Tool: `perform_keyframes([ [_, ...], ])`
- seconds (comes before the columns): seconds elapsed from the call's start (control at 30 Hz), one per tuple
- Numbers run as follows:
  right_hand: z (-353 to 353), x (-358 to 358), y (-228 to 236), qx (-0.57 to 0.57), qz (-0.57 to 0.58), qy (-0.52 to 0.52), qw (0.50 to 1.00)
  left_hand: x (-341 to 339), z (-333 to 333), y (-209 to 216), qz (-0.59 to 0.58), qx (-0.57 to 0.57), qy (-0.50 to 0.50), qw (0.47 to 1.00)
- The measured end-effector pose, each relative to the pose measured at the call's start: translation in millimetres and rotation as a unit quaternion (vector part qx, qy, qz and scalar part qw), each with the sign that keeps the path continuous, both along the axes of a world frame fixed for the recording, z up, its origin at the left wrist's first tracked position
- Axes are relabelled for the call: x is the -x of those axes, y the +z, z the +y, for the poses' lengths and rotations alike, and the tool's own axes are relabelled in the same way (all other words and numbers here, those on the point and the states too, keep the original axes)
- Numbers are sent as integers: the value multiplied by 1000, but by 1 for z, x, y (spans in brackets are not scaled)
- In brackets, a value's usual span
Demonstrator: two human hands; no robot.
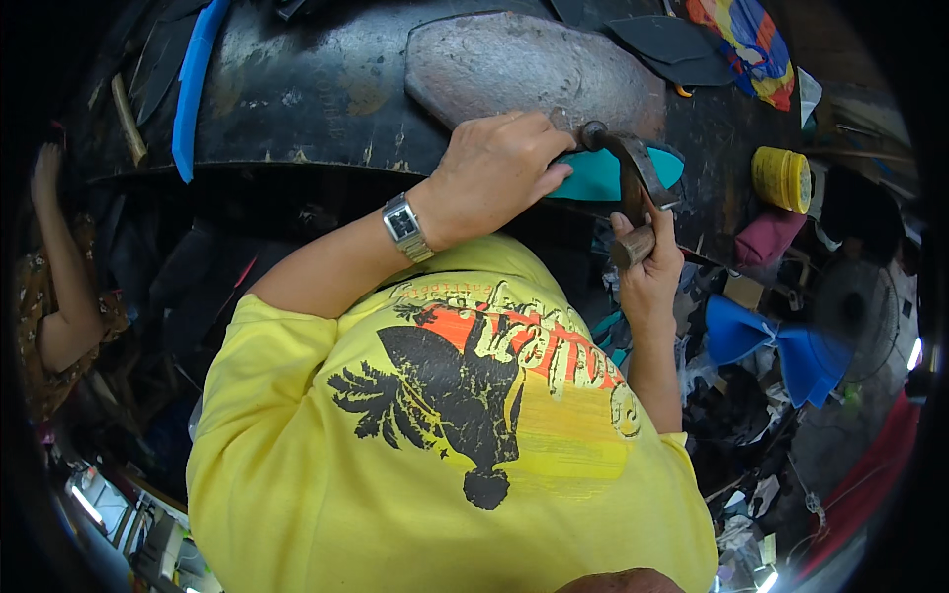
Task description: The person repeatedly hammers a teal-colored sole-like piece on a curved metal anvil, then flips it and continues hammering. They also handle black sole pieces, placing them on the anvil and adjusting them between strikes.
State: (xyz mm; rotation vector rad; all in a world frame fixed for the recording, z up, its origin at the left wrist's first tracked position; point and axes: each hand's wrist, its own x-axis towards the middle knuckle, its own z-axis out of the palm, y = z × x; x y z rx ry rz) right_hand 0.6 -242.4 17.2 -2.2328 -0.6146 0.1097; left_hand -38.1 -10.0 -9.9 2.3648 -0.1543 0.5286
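My right hand (654,267) is closed round the wooden handle of a hammer (641,166). The hammer's dark, curved iron head lies over a teal, sole-shaped piece (588,180) at the near edge of the dark table. My left hand (499,173), with a metal watch on its wrist, pinches the left end of that piece between thumb and fingers. Its fingertips are partly hidden. Just beyond both hands, a worn grey slab (529,69) rests on the table, and the teal piece overlaps its near right side.
Black sheet pieces (672,44) and a colourful bag (756,44) lie at the far right. A long blue strip (196,94) and a stick (129,119) lie to the left. Right of the table are a yellow tub (781,180) and a fan (858,316). Another person's arm (69,287) shows at far left.
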Motion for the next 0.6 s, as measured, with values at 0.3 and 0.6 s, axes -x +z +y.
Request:
perform_keyframes([
  [0.3, -6, -3, 3, -65, 96, -42, 992, -5, 9, -6, -20, 14, -16, 1000],
  [0.6, 6, -2, 10, -9, 34, -4, 999, -12, 12, -8, -32, -6, -42, 999],
])
